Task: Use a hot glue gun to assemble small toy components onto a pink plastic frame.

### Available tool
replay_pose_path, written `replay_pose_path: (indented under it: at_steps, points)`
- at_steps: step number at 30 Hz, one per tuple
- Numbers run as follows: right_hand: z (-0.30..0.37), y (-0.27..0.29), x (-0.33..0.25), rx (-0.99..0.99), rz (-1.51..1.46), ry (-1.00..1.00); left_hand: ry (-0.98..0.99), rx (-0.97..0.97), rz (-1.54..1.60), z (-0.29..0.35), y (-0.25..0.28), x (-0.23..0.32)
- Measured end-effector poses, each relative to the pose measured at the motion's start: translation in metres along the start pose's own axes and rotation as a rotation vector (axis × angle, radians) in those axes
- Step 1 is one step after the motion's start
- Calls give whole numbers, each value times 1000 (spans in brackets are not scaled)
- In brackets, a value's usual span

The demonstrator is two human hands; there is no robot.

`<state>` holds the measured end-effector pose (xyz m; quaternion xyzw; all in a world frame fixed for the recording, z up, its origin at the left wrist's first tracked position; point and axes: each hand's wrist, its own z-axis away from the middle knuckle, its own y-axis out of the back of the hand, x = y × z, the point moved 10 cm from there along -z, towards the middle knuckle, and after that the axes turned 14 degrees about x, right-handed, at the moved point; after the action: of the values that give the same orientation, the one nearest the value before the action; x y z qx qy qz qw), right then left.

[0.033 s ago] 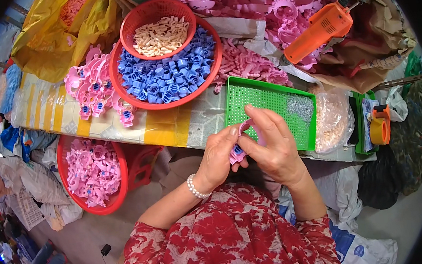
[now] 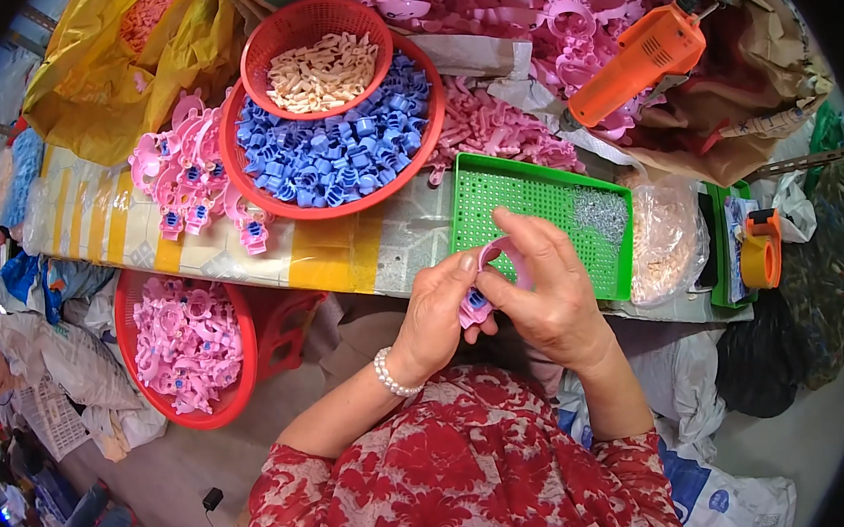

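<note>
My left hand [image 2: 436, 312], with a beaded bracelet on its wrist, grips a pink plastic piece [image 2: 492, 248] with a curved, ring-like part. A small blue part [image 2: 474, 300] shows at its lower end. The fingers of my right hand [image 2: 548, 298] close on the same piece from the other side, its thumb and fingers bent around the curve. Both hands are held before my body at the near edge of the bench, by a green perforated tray [image 2: 524, 219] with small silvery bits [image 2: 600, 214] at its right. My fingers hide much of the piece.
A red basket [image 2: 235, 194] of blue parts [image 2: 332, 151] carries a smaller red basket [image 2: 260, 72] of cream pieces. Pink pieces [image 2: 188, 173] lie left of it. Below the bench stands a red tub [image 2: 249, 349] of pink pieces. An orange power tool [image 2: 637, 62] hangs at upper right.
</note>
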<state>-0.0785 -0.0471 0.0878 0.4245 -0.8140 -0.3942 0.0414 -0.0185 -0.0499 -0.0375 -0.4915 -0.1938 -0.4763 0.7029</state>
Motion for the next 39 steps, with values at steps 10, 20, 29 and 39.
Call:
replay_pose_path:
  at_steps: [10, 20, 29, 39]
  points:
    - [8, 50, 31, 297, -79, -249, -8, -103, 233, -1, -8, 19]
    - [-48, 23, 41, 267, -122, -215, -114, 58, 185, 5, 19, 33]
    - [-125, -51, 41, 193, -65, 7, -212, 127, 238, 20, 58, 58]
    - [-184, -132, 39, -19, 22, 83, -265, 137, 272, 23, 74, 70]
